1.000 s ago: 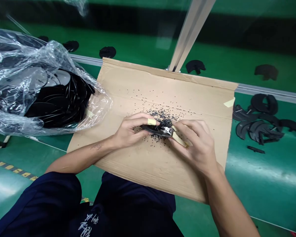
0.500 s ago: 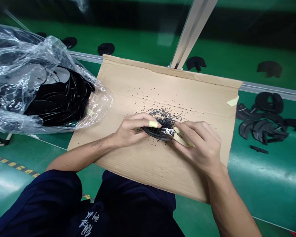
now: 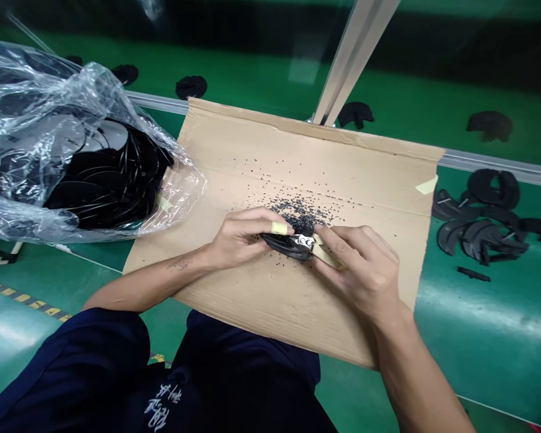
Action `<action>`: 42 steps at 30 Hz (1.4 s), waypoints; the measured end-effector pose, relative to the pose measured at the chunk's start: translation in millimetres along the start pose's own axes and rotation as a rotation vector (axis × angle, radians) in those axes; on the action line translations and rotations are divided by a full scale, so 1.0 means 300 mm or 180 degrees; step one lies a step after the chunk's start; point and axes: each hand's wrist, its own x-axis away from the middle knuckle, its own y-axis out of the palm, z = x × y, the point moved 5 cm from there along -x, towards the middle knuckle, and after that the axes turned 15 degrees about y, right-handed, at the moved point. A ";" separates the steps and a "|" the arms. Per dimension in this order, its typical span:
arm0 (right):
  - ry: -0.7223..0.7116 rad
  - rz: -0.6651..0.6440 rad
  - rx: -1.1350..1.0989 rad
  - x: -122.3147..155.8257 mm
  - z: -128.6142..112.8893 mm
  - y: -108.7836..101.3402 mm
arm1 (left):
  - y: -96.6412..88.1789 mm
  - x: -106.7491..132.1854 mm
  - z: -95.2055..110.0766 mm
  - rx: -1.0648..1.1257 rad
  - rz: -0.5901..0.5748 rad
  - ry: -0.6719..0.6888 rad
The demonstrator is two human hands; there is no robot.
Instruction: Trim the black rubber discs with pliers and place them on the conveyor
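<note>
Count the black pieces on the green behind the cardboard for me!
5: three black pieces left of the metal post, two right of it; the plastic bag may hide more.

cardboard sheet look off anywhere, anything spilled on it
Yes: black crumbs litter the middle of the cardboard sheet, thickest just beyond the hands and thinning outward, like a spill. They may be trimmings from the black curved piece in the left hand, which meets the taped metal tool in the right hand.
</note>
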 end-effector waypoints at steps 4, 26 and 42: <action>-0.0034 -0.0021 0.0051 0.003 -0.003 -0.003 | 0.003 0.007 0.002 0.0063 0.0059 -0.0050; -0.0006 0.0108 0.0596 -0.007 -0.009 0.019 | 0.025 0.001 0.011 -0.0793 -0.0611 0.0226; 0.0299 0.0610 0.0344 0.001 0.055 -0.014 | -0.333 -0.404 -0.353 -0.1886 0.0292 -0.0890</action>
